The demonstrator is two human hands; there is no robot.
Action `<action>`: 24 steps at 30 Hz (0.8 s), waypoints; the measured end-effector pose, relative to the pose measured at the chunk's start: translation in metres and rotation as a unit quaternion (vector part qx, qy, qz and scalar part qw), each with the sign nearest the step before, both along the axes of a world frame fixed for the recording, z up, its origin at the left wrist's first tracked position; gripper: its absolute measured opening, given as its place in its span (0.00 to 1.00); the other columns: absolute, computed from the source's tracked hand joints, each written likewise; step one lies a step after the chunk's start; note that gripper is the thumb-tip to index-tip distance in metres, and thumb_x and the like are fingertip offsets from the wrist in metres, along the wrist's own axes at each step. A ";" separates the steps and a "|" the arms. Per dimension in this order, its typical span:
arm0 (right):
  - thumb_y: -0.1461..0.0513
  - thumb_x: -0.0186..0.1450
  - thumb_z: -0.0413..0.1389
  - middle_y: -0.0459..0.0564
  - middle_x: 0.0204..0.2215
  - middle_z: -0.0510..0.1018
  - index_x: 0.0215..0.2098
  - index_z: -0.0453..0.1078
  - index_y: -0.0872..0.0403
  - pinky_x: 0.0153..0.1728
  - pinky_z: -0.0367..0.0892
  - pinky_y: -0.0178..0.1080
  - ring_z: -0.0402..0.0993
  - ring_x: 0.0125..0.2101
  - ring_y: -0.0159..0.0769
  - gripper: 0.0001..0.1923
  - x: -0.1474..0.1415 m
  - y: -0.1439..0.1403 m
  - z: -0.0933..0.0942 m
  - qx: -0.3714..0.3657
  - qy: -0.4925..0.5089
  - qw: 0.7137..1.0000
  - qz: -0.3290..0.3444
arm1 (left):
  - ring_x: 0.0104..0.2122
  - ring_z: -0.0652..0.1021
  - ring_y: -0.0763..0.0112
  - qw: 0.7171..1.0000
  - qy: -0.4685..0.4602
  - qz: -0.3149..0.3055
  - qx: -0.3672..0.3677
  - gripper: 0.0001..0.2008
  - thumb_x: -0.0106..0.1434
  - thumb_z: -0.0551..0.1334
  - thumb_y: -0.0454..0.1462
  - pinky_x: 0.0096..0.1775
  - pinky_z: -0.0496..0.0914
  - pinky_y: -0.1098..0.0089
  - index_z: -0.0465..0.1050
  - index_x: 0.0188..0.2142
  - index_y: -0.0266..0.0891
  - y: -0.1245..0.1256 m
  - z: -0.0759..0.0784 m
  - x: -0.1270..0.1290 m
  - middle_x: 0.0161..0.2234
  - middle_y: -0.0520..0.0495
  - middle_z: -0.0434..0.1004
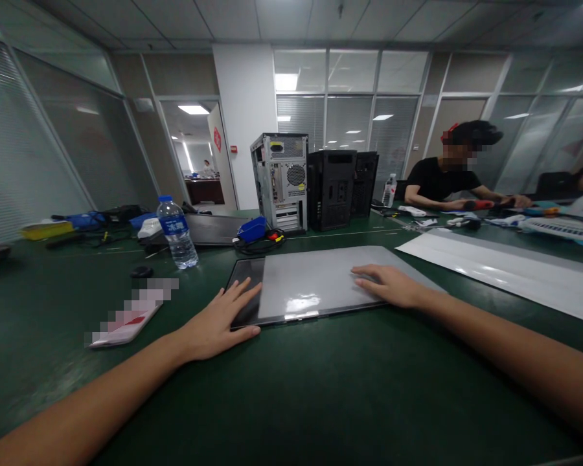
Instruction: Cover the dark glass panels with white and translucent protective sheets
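Observation:
A flat dark panel (pixel 245 275) lies on the green table (pixel 291 388) in front of me, most of it covered by a glossy grey film (pixel 311 281). My left hand (pixel 218 323) rests flat at the panel's near left corner, fingers spread onto its dark edge. My right hand (pixel 388 285) lies palm down on the film's right part, fingers pointing left. Neither hand grips anything.
A water bottle (pixel 177 233) and a blurred packet (pixel 131 317) are to the left. Three computer cases (pixel 282 181) stand at the back, with cables and a blue tool (pixel 252 230). A white sheet (pixel 505 268) lies right. Another person (pixel 447 175) works at far right.

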State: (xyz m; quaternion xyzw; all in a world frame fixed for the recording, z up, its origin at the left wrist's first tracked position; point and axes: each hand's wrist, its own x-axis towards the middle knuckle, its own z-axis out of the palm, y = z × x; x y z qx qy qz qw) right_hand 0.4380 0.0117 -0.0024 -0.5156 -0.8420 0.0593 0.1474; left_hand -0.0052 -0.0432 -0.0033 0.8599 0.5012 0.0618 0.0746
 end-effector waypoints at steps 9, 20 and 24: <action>0.43 0.72 0.44 0.55 0.50 0.81 0.54 0.78 0.52 0.50 0.71 0.52 0.78 0.48 0.52 0.31 0.016 0.015 -0.001 0.042 -0.067 0.989 -0.123 | 0.71 0.53 0.44 0.999 0.000 0.022 0.024 0.37 0.65 0.54 0.64 0.66 0.55 0.41 0.65 0.67 0.51 -0.001 0.003 0.003 0.74 0.44 0.50; 0.47 0.69 0.48 0.55 0.46 0.82 0.51 0.79 0.50 0.45 0.71 0.48 0.78 0.44 0.51 0.26 0.052 0.029 -0.002 0.035 -0.079 0.971 -0.223 | 0.62 0.73 0.49 0.985 -0.005 0.159 0.062 0.29 0.68 0.52 0.56 0.61 0.66 0.52 0.76 0.54 0.38 0.001 0.009 0.010 0.66 0.37 0.67; 0.47 0.69 0.48 0.53 0.46 0.83 0.53 0.78 0.51 0.46 0.71 0.47 0.78 0.45 0.48 0.26 0.046 0.028 -0.005 0.036 -0.072 0.976 -0.204 | 0.63 0.71 0.48 0.990 -0.020 0.136 0.044 0.33 0.69 0.51 0.56 0.62 0.66 0.50 0.69 0.63 0.38 0.005 0.002 0.005 0.66 0.37 0.68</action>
